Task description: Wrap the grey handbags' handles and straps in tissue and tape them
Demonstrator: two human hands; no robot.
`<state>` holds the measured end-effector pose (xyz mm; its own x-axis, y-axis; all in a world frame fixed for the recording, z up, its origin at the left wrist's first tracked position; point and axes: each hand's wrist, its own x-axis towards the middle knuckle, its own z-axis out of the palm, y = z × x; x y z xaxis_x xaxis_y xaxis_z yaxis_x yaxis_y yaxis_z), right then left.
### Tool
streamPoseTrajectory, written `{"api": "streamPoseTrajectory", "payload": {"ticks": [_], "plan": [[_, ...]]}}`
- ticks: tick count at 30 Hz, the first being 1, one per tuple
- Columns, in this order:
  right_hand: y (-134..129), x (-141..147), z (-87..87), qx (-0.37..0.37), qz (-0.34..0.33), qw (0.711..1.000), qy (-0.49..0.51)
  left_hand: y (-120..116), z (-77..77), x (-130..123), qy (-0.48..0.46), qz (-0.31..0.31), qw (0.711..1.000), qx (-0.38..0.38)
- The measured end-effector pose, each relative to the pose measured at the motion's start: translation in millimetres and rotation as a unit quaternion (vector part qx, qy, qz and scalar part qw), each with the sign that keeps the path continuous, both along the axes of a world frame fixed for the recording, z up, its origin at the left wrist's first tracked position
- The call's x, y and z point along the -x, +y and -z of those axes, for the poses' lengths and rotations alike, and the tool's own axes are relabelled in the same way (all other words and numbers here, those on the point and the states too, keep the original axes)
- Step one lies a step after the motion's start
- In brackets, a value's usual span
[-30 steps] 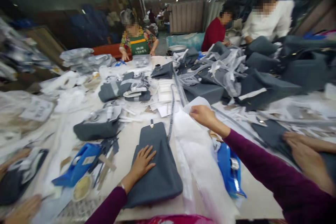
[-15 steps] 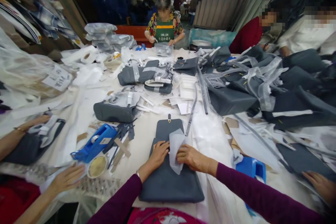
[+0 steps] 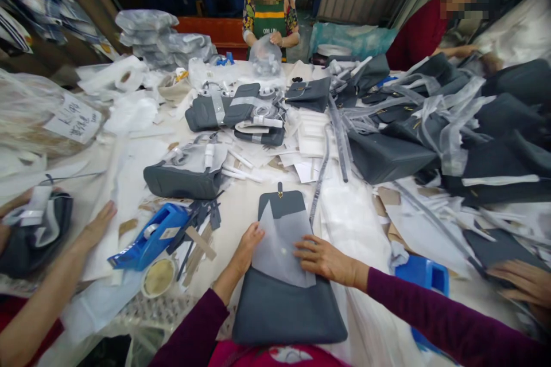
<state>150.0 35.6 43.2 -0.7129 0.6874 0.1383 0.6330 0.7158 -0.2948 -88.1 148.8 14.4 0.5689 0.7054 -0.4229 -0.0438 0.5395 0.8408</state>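
A dark grey bag (image 3: pixel 289 315) lies flat in front of me, its flap turned away with a small gold clasp (image 3: pixel 280 194) on the strap tab. Over the flap and the upper body is spread a thin translucent white sheet (image 3: pixel 279 249). At the sheet's left edge, my left hand (image 3: pixel 246 249) has its fingers closed on it. My right hand (image 3: pixel 329 261) lies on the sheet's right side, its fingers stretched out and a little apart. The bag's lower part shows bare below the sheet.
To the left are a blue tape dispenser (image 3: pixel 150 235), a round tub (image 3: pixel 158 276) and a co-worker's arms (image 3: pixel 55 281). Wrapped grey bags (image 3: pixel 183 178) lie beyond. More bags (image 3: pixel 387 155) pile up at the right, near a second blue dispenser (image 3: pixel 424 275) and another person's hand (image 3: pixel 523 281).
The sheet, crumpled and narrow before, now lies spread across the bag. My left hand has shifted left to its edge, and my right fingers have opened out. The view has tilted down.
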Motion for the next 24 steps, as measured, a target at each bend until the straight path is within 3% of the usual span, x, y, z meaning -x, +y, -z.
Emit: {"api": "streamPoseTrajectory", "payload": {"ticks": [5, 9, 14, 18, 21, 24], "plan": [[-2, -8, 3.4, 0.092, 0.056, 0.993, 0.043, 1, 8.9, -1, 0.082, -0.048, 0.995, -0.034], [4, -8, -17.2, 0.203, 0.128, 0.969, 0.057, 0, 16.5, 4, 0.116, -0.082, 0.987, -0.070], [30, -5, -41.1, 0.345, 0.196, 0.918, 0.020, -1, 15.3, 5, 0.132, -0.073, 0.986, -0.068], [53, 20, -29.4, 0.316, 0.299, 0.899, -0.057, -1, 16.4, 4, 0.146, -0.057, 0.985, -0.067], [56, 48, -6.8, 0.244, 0.389, 0.880, -0.121, -3, 19.3, 4, 0.183, -0.050, 0.975, -0.120], [47, 70, 17.8, 0.166, 0.416, 0.886, -0.121, -5, 20.3, 3, 0.229, -0.048, 0.957, -0.174]]}}
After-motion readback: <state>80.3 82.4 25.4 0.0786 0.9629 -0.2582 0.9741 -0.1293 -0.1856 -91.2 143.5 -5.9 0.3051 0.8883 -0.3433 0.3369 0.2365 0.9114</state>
